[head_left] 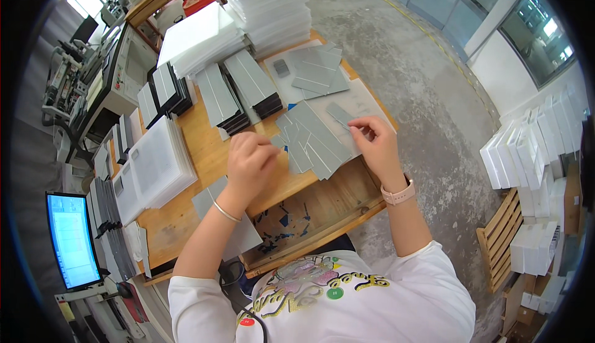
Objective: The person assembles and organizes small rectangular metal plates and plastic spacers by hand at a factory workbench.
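My right hand [377, 143] pinches the near end of a small grey rectangular strip [338, 115] between thumb and fingers. Beneath the strip lies a translucent white sheet [365, 102]. To the left, my left hand [249, 158] is raised over the wooden table [203, 133] with its fingers drawn together. Whatever those fingers hold, if anything, cannot be made out. Between the hands spreads a loose, overlapping pile of flat grey plates [313, 138]. Under my left forearm, another grey plate [245, 234] sticks out past the table's front.
An open drawer [322, 210] with blue scraps juts toward me. Stacks of grey plates [251, 78] and white sheets [204, 33] stand on the table's far side. Clear plastic sheets [158, 163] are piled at left, near a lit monitor [73, 241]. A wooden pallet [499, 237] leans at right.
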The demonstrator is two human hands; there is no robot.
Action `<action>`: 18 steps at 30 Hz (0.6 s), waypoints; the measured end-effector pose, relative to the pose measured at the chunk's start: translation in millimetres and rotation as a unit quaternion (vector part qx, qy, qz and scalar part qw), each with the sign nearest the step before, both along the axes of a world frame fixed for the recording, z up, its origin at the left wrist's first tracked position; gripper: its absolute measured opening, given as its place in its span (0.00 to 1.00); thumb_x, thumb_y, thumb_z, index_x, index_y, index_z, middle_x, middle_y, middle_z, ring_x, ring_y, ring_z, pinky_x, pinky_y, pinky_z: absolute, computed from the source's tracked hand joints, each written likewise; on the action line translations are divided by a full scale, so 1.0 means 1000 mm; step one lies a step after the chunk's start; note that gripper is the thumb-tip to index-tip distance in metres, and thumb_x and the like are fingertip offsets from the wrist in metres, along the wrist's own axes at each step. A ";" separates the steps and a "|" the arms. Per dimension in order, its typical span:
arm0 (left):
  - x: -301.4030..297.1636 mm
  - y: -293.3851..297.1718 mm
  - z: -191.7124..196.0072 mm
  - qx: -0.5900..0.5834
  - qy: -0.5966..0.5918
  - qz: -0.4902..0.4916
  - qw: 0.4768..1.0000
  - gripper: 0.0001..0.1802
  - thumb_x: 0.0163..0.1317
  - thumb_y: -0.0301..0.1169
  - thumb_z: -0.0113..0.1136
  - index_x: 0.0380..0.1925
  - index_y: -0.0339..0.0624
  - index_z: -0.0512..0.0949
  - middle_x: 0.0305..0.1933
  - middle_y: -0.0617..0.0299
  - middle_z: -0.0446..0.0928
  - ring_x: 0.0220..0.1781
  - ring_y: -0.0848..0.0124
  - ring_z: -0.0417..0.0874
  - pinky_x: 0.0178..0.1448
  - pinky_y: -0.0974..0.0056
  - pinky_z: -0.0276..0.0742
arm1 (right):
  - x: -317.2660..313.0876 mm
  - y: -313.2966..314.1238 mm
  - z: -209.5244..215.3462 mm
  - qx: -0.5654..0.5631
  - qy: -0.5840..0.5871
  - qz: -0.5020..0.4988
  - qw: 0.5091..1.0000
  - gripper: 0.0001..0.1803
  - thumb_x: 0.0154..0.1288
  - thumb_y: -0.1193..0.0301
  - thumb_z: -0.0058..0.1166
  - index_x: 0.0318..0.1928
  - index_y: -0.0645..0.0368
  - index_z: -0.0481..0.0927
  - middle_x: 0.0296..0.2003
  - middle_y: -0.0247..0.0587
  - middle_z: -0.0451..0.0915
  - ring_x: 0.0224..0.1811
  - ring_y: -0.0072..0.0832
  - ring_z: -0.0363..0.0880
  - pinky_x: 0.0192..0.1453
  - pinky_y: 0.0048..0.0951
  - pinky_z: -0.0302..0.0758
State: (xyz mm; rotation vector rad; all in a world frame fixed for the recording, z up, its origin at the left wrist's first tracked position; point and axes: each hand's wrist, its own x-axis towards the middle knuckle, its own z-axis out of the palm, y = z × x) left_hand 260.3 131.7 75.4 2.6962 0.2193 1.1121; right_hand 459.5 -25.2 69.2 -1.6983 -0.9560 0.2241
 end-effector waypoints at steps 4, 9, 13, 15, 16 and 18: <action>-0.009 0.016 -0.016 -0.150 0.106 0.106 0.977 0.13 0.40 0.26 0.64 0.30 0.39 0.77 0.29 0.58 0.71 0.35 0.60 0.71 0.41 0.61 0.68 | -0.012 0.005 0.008 -0.015 -0.022 0.025 0.999 0.05 0.51 0.74 0.54 0.31 0.59 0.78 0.27 0.36 0.75 0.27 0.24 0.70 0.29 0.23 0.67; 0.000 0.004 -0.017 -0.182 0.149 0.163 0.958 0.16 0.40 0.31 0.67 0.31 0.38 0.77 0.30 0.58 0.71 0.36 0.60 0.71 0.41 0.61 0.68 | -0.022 0.007 0.006 -0.034 -0.014 0.080 0.996 0.06 0.52 0.73 0.53 0.32 0.59 0.77 0.28 0.37 0.75 0.29 0.28 0.72 0.33 0.25 0.69; 0.005 0.003 -0.021 -0.179 0.129 0.169 0.961 0.15 0.39 0.31 0.67 0.29 0.39 0.78 0.29 0.58 0.71 0.35 0.60 0.71 0.41 0.61 0.68 | -0.026 0.005 0.003 -0.040 -0.009 0.079 0.996 0.06 0.52 0.73 0.52 0.32 0.59 0.77 0.29 0.38 0.75 0.30 0.29 0.72 0.34 0.26 0.69; 0.006 0.005 -0.022 -0.197 0.131 0.167 0.957 0.14 0.38 0.30 0.67 0.28 0.39 0.78 0.28 0.59 0.71 0.35 0.61 0.71 0.41 0.61 0.68 | -0.026 0.004 0.002 -0.039 -0.007 0.079 0.996 0.06 0.52 0.73 0.52 0.32 0.59 0.77 0.29 0.38 0.75 0.31 0.29 0.73 0.34 0.26 0.69; 0.006 0.006 -0.022 -0.215 0.134 0.163 0.954 0.13 0.38 0.29 0.66 0.27 0.39 0.78 0.28 0.59 0.71 0.35 0.61 0.71 0.40 0.62 0.68 | -0.027 0.004 0.002 -0.039 -0.008 0.080 0.996 0.06 0.52 0.73 0.52 0.32 0.59 0.77 0.29 0.38 0.75 0.31 0.29 0.73 0.34 0.26 0.69; 0.006 0.008 -0.023 -0.226 0.131 0.163 0.951 0.12 0.38 0.29 0.66 0.26 0.39 0.78 0.28 0.59 0.71 0.35 0.62 0.71 0.40 0.62 0.69 | -0.028 0.005 0.002 -0.052 -0.006 0.081 0.995 0.06 0.52 0.74 0.52 0.32 0.59 0.77 0.29 0.38 0.75 0.32 0.29 0.73 0.35 0.26 0.70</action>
